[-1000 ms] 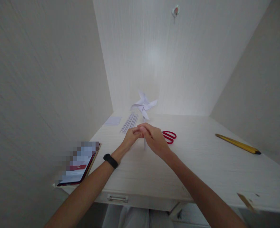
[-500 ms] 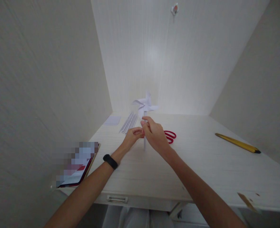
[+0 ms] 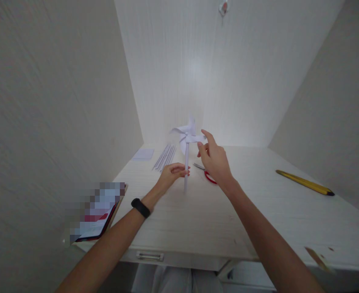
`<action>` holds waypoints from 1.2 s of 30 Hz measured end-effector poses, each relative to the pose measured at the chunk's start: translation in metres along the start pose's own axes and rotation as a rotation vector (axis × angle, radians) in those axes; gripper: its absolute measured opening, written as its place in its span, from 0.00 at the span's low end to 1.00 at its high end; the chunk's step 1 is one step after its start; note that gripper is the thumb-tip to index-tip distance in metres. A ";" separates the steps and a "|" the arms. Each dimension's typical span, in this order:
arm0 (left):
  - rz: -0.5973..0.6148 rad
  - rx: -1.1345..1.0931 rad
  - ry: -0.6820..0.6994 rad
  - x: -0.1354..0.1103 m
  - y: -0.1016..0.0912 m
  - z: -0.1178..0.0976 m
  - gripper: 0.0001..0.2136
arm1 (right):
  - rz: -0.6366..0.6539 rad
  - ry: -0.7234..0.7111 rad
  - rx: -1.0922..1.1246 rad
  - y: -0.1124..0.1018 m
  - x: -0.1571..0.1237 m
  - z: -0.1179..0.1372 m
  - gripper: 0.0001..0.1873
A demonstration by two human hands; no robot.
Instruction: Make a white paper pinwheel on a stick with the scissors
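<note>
A white paper pinwheel (image 3: 186, 134) stands upright over the desk, its curled blades facing me on a thin white stick (image 3: 186, 156). My left hand (image 3: 171, 174) pinches that stick at mid-height between thumb and fingers. Beside the right-hand blade is my right hand (image 3: 215, 158), its thumb and forefinger parted around the blade's tip; whether they touch it is unclear. Behind and below the right hand lies a pair of scissors with red handles (image 3: 209, 178), partly covered by it.
Several thin white paper sticks (image 3: 164, 157) lie left of the pinwheel, near a stack of white paper (image 3: 143, 154). A tablet-like device (image 3: 101, 219) with a blurred screen rests at the desk's left edge. A yellow, black-tipped tool (image 3: 304, 182) lies far right. Walls enclose three sides.
My right hand has left the stick and moved right and up to the pinwheel's right blade. More of the stick and the scissors' blades show. My left hand still holds the stick.
</note>
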State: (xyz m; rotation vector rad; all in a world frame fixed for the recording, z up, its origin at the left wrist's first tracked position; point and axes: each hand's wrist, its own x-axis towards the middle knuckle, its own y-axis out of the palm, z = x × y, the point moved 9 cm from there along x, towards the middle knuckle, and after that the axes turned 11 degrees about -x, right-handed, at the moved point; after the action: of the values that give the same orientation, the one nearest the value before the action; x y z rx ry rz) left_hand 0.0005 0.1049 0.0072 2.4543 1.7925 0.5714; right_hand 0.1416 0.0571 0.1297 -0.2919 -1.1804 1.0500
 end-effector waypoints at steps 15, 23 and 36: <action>0.018 -0.028 -0.032 -0.002 0.003 0.003 0.11 | 0.165 0.095 -0.203 0.035 0.003 -0.061 0.19; 0.041 0.005 -0.055 -0.005 0.007 0.006 0.12 | 0.525 0.076 -0.537 0.092 -0.023 -0.121 0.11; 0.062 -0.019 -0.066 -0.006 0.011 0.003 0.11 | 0.539 0.093 -0.565 0.094 -0.029 -0.122 0.13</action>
State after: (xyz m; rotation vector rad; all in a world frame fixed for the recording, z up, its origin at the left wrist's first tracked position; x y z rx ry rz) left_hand 0.0103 0.0958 0.0056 2.4930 1.6846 0.5029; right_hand 0.1976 0.1223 -0.0011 -1.1385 -1.3315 1.1226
